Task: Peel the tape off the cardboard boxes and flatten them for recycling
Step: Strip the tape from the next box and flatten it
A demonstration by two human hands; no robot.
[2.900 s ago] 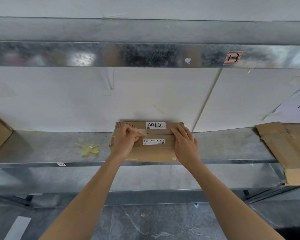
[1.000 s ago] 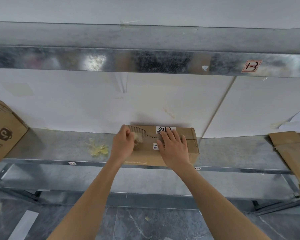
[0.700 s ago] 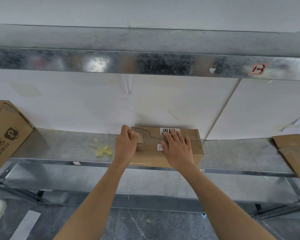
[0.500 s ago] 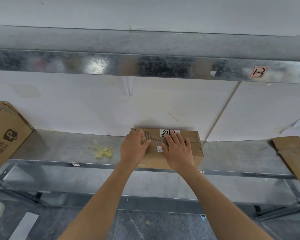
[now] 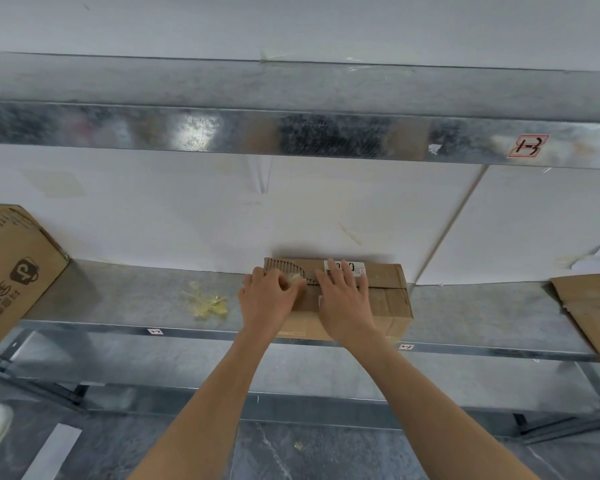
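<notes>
Galvanised steel racking point(image 5: 291, 84) stands against a white panelled wall point(image 5: 153, 209).
The lower shelf point(image 5: 125, 292) is dull, mottled metal with small tags point(image 5: 155, 331) stuck along its front lip. Above it, the upper rail point(image 5: 326, 136) catches a soft patch of glare point(image 5: 194, 131) and carries a red-edged sticker point(image 5: 527, 146) at the right. A pale seam point(image 5: 454, 216) slants between the panels. Underfoot, the floor point(image 5: 326, 455) is dark grey, veined stone.

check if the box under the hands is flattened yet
Not flattened: the box stands full height on the shelf, front face showing, flaps shut; left hand pinches tape.
</notes>
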